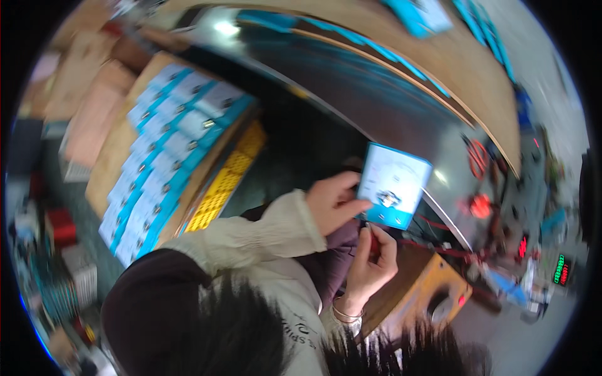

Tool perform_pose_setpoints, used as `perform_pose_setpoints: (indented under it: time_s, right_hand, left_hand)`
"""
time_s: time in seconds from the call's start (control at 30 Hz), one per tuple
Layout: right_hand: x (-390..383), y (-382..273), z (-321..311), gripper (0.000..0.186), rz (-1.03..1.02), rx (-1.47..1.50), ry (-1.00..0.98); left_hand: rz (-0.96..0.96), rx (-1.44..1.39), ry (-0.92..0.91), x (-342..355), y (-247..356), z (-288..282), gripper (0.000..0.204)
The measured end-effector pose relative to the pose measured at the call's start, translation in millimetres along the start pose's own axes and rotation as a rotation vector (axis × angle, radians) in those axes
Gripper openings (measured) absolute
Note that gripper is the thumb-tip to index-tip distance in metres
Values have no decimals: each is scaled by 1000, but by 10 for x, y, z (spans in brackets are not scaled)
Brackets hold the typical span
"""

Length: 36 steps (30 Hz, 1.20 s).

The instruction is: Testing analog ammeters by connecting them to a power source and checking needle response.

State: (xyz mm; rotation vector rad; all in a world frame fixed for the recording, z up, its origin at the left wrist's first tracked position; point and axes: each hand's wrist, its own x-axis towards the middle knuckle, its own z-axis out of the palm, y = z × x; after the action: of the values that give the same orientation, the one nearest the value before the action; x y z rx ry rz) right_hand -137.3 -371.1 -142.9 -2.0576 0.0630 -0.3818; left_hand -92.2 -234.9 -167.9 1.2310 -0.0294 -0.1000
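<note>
We see a small white-and-blue panel meter (pixel 394 185) held up above the dark tabletop (pixel 301 144), our left hand (pixel 332 202) pinching its left edge, wrist bent, cream sleeve reaching in from the lower left. Just below, our right hand (pixel 371 255) rises upright, its grip closed on a thin red probe (pixel 374 241) under the meter. Stacked meters of the same kind (pixel 166 147) lie well to the left.
</note>
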Motion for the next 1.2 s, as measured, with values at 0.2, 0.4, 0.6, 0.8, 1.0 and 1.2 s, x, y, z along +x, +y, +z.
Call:
perform_pose_setpoints:
  time_s: [0.2,0.4,0.6,0.8,1.0,1.2]
  right_hand:
    - [-64,-15,176,7,140,70,-109]
    - [-27,-483,649,23,-233,79,-218]
    - [-120,-263,839,19,-336,41,-408]
    - [-105,238,268,19,215,-100,-397]
    - [24,1148,-212,26,449,-245,-118]
    - [76,904,-298,21,265,-208,-224]
  left_hand:
    - [180,341,620,-355,460,-1178,26]
    - [-11,226,577,-725,406,-973,30]
    - [-83,226,491,-685,307,-914,30]
    - [221,842,1415,-1281,719,-3316,20]
    - [-317,1173,1448,-2021,1119,-4357,29]
    - [-383,969,1293,-1882,921,-4306,37]
